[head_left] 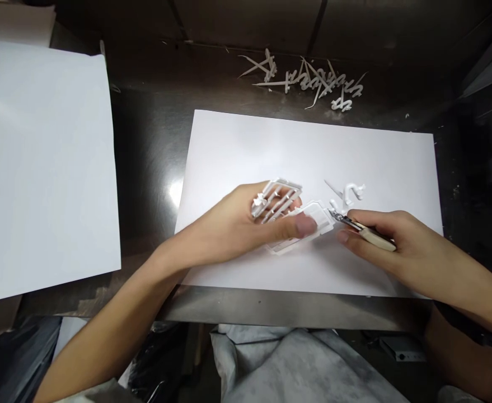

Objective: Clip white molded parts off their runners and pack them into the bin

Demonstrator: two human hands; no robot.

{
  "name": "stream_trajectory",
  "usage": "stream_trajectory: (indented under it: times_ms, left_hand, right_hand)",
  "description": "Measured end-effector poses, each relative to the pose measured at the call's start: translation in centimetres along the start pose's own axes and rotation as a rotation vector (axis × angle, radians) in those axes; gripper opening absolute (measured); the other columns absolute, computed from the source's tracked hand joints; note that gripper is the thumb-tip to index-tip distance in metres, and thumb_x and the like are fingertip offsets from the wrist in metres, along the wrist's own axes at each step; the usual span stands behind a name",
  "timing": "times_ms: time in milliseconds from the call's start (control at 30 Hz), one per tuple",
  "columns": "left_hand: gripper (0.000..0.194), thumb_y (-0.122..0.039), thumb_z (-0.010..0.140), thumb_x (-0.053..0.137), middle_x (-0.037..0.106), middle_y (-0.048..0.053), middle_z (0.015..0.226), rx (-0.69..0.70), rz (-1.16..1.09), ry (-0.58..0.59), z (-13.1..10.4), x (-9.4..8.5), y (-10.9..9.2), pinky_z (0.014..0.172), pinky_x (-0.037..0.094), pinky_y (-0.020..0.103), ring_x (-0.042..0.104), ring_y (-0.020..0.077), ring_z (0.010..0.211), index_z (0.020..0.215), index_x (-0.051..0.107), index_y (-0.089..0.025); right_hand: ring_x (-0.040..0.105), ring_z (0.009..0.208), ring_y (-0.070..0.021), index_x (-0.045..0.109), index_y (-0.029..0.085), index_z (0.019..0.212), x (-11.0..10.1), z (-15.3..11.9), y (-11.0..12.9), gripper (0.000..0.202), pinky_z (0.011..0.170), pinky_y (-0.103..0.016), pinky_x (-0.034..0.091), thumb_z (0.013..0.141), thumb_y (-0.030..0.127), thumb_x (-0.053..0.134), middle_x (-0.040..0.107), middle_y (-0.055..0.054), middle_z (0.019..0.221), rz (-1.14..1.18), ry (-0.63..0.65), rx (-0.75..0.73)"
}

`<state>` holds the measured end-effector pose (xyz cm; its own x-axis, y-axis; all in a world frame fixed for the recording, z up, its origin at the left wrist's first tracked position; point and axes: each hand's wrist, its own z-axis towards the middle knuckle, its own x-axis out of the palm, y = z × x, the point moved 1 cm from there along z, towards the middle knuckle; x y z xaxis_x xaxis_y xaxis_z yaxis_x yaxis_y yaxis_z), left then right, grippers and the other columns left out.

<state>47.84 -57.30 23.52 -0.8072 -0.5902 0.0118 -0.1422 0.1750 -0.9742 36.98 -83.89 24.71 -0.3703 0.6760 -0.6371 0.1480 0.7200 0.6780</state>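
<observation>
My left hand (254, 224) grips a white moulded plastic frame part (277, 193) with thin bars, its thumb lying across a flat panel on the right. My right hand (380, 240) is closed around small nippers (371, 235) with pale handles. The metal jaws are at the right edge of the plastic part, where a curved white sprue piece (350, 196) sticks out. Whether that piece is still joined to the part I cannot tell. Both hands are over a white sheet (246, 145) on the metal table.
Several white plastic offcuts (313, 78) lie in a heap behind the sheet on the dark metal table (149, 129). Another large white sheet (44, 168) stands out at the left. The table's front edge (271, 308) runs just before my lap.
</observation>
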Motion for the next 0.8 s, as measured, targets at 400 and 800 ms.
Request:
stream_trajectory:
  times_ms: [400,800]
  left_hand:
    - [0.012,-0.034,0.103,0.08,0.082,0.001,0.097,0.348,0.299,-0.192,-0.5,1.3,0.2,0.072,0.055,0.023,0.073,0.0133,0.077,0.108,0.08,-0.023]
    - [0.015,-0.036,0.106,0.075,0.084,0.002,0.104,0.367,0.339,-0.117,-0.5,1.0,0.0,0.078,0.058,0.026,0.078,0.0162,0.088,0.111,0.08,-0.023]
  right_hand:
    - [0.04,0.06,-0.0152,0.044,0.023,0.081,1.0,0.2,0.8,0.023,0.058,-0.032,0.032,0.094,0.018,0.063,0.047,0.003,0.069,-0.235,-0.262,-0.157]
    - [0.052,0.073,-0.021,0.05,0.024,0.089,0.9,0.5,0.9,0.016,0.066,-0.035,0.038,0.097,0.018,0.063,0.057,-0.002,0.082,-0.286,-0.283,-0.255]
